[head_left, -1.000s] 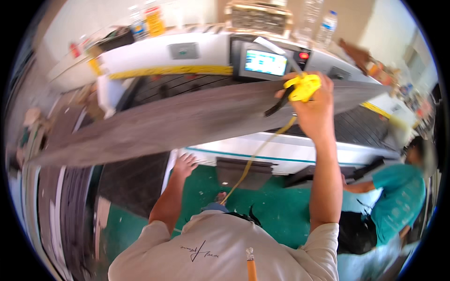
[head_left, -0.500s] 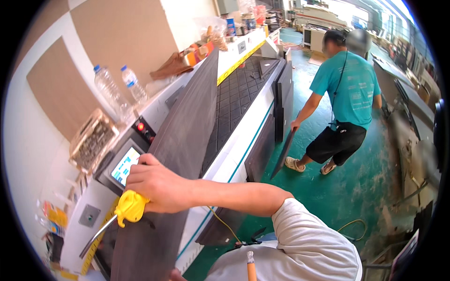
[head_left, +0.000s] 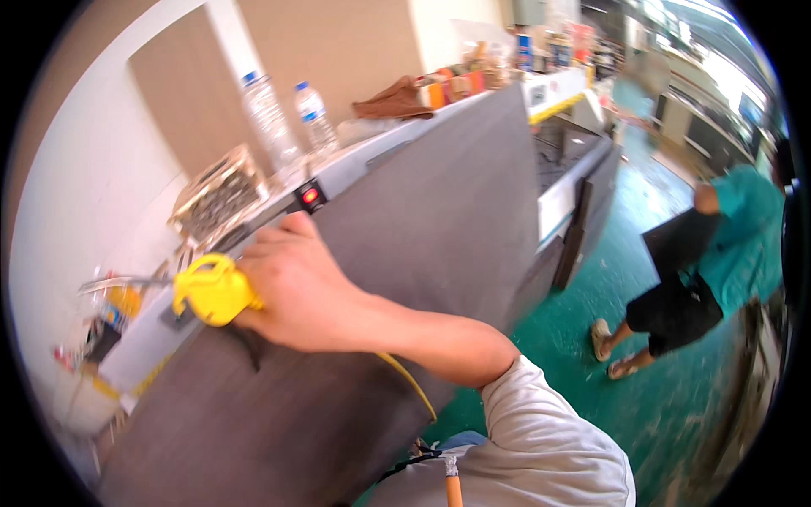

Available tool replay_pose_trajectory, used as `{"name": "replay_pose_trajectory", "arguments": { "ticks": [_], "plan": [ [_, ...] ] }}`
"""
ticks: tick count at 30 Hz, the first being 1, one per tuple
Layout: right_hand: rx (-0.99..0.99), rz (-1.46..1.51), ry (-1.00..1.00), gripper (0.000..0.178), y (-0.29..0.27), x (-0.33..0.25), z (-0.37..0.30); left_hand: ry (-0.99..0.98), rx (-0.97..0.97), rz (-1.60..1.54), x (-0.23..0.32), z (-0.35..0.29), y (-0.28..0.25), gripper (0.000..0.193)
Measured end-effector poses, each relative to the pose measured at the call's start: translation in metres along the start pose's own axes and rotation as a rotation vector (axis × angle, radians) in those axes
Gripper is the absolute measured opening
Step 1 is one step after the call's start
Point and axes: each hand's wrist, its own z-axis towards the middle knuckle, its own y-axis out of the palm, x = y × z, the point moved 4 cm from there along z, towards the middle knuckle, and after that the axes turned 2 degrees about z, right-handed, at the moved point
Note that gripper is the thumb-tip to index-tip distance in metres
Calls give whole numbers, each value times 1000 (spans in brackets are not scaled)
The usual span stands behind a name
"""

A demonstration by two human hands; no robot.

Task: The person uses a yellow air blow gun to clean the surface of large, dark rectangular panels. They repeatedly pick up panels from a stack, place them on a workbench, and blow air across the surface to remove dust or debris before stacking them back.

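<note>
My right hand (head_left: 291,287) is closed around a yellow air blow gun (head_left: 215,289), whose thin metal nozzle points left. A yellow hose (head_left: 410,384) shows below my forearm. Behind and under the hand stands a large dark wood-grain board (head_left: 405,220), tilted with its broad face toward me. My fingers lie near its upper edge; whether they grip it too I cannot tell. My left hand is out of view.
A machine ledge (head_left: 372,165) carries plastic bottles (head_left: 270,122), a brown cloth (head_left: 393,101) and a red-lit switch (head_left: 310,196). On the right a person in a teal shirt (head_left: 743,228) holds a dark panel (head_left: 683,241) on the green floor. A cigarette (head_left: 454,482) juts up at the lower edge.
The big board has turned so more of its face shows, and it covers the control screen. My view has swung right. The co-worker has raised the panel from near the floor.
</note>
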Motion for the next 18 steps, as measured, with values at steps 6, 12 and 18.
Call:
{"name": "replay_pose_trajectory", "arguments": {
  "ticks": [6,12,18],
  "plan": [
    [-447,-113,290,35,63,86,-70,34,71,-227,-57,-60,-147,64],
    [-776,-247,413,44,147,152,-175,16,63,-435,-126,-105,-267,67],
    [-979,-230,518,46,186,202,-276,83,68,-353,-176,-177,-271,79]
  ]
}}
